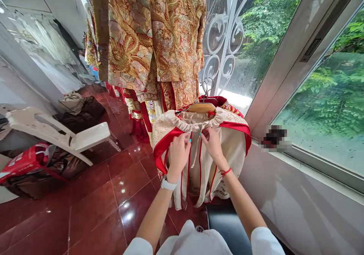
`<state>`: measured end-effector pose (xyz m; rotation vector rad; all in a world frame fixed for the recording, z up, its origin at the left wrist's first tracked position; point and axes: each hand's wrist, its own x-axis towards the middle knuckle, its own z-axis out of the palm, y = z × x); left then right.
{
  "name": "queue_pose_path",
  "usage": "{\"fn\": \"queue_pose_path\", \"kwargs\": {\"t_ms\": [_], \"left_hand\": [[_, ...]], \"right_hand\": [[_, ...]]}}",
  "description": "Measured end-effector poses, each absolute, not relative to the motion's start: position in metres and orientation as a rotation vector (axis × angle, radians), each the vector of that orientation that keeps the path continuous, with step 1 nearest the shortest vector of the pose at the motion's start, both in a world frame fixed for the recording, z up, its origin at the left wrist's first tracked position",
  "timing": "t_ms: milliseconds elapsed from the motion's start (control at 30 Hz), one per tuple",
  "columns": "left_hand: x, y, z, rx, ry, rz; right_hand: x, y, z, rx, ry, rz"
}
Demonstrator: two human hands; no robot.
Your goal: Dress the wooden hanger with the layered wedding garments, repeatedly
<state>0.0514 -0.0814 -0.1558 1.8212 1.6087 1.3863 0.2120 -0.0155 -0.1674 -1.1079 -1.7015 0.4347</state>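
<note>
A cream skirt [218, 160] with red edging hangs in front of me on a wooden hanger [202, 107]. Its gathered waistband [189, 126] faces me. My left hand [179, 152] is pinched at the front of this waistband, apparently on one end of the thin cream drawstring [195, 156]. Opposite it, my right hand [212, 144] pinches the cord just below the gathers. A loose end of the cord dangles between both hands. The fingertips hide exactly where the cord is gripped.
Gold embroidered jackets [176, 35] hang close behind the skirt. To the right are a window frame [284, 76] and sill. A black seat [229, 228] stands below me. White chairs [88, 137] and a red bag [27, 162] are at left on the tiled floor [93, 205].
</note>
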Motion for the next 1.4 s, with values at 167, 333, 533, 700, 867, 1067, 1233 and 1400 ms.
{"fn": "queue_pose_path", "kwargs": {"t_ms": [167, 333, 533, 700, 867, 1067, 1233, 1400], "left_hand": [[0.069, -0.081, -0.194, 1.485, 1.27, 1.367], [0.074, -0.053, -0.18, 1.391, 1.19, 1.498], [0.062, -0.057, -0.174, 1.395, 1.005, 1.32], [0.036, -0.076, -0.181, 1.155, 0.857, 0.989], [0.017, -0.067, -0.165, 0.798, 0.766, 1.227], [0.018, -0.046, -0.134, 0.345, 0.651, 1.409], [0.02, -0.058, -0.146, 0.383, 0.561, 1.348], [0.036, -0.068, -0.161, 0.67, 0.625, 1.342]], "right_hand": [[0.226, -0.023, -0.177, -0.936, -1.587, 0.757], [0.208, -0.017, -0.18, -1.053, -1.657, 0.445], [0.18, 0.0, -0.182, -1.286, -1.665, 0.173], [0.212, -0.009, -0.186, -0.958, -1.554, 0.758], [0.265, -0.022, -0.168, -1.051, -1.61, 0.701], [0.281, -0.012, -0.135, -1.252, -1.573, 0.257], [0.291, -0.03, -0.146, -1.12, -1.918, 0.514], [0.272, -0.026, -0.148, -1.299, -1.616, 0.001]]}}
